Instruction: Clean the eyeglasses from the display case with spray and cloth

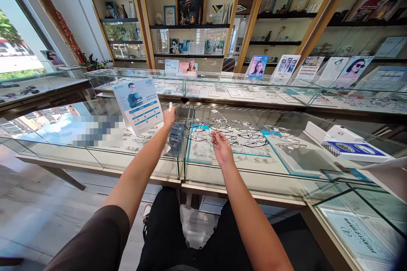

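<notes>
My left hand (170,117) is closed over the glass counter, just right of a standing cardboard sign (138,106). A small white object (171,105) sticks up from its fist; its kind is not clear. My right hand (222,147) is held above the counter with the fingers curled and their tips together. Whatever is in that pinch is too small to make out. Several eyeglass frames (251,136) lie around and beyond the right hand. Other clear-rimmed glasses (290,145) sit farther right.
A white and blue box (352,148) stands open at the right of the glass counter (203,168). Behind runs a second glass showcase (203,80) with several upright advertising cards (285,67). Wooden shelves (190,26) line the back wall. My legs (165,224) are close to the counter's front edge.
</notes>
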A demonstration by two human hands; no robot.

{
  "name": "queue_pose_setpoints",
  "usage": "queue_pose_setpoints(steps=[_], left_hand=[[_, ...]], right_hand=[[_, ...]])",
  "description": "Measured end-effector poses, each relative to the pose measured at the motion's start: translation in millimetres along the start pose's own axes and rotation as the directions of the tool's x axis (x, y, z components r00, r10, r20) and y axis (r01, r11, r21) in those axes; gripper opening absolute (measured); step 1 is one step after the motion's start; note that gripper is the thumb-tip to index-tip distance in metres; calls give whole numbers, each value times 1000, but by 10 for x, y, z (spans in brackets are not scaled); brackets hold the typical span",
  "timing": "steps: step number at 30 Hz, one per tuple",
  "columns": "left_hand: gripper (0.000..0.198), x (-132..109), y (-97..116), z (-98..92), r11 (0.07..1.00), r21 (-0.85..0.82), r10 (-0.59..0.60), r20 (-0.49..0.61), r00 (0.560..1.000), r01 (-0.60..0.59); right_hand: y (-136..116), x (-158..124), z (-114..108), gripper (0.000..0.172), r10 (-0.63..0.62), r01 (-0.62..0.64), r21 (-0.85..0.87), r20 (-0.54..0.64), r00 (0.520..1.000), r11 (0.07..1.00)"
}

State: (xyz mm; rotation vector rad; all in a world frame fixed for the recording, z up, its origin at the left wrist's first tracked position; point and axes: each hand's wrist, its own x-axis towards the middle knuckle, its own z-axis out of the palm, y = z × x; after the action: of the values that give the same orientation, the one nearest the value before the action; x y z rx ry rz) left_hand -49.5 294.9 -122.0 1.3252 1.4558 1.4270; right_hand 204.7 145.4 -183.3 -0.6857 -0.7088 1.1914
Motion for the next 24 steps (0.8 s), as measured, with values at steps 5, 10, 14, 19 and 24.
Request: queue_pose_setpoints(steps=[5,10,14,19,24], left_hand=[[75,-698,400,-173,943,-321,13,306,952,90],[81,-1545,607,-335,761,-573,155,615,773,304],[81,-1971,673,-366,723,-577,192,696,691,380],[83,-2152,642,-250,888,-457,241,559,794,52],[82,-2218,550,-110,904,-153,427,364,828,-399]], right_hand=[[-417,-298,205,32,-126,126,12,3,992,992],[-808,-760,383,16,-223,236,-104,123,967,966],[-907,-1063,432,20,-122,160,-186,202,972,969],[-822,-1387,501,29,37,10,-240,194,980,971],[-702,-1596,563,33,196,-158,-190,203,959,969]])
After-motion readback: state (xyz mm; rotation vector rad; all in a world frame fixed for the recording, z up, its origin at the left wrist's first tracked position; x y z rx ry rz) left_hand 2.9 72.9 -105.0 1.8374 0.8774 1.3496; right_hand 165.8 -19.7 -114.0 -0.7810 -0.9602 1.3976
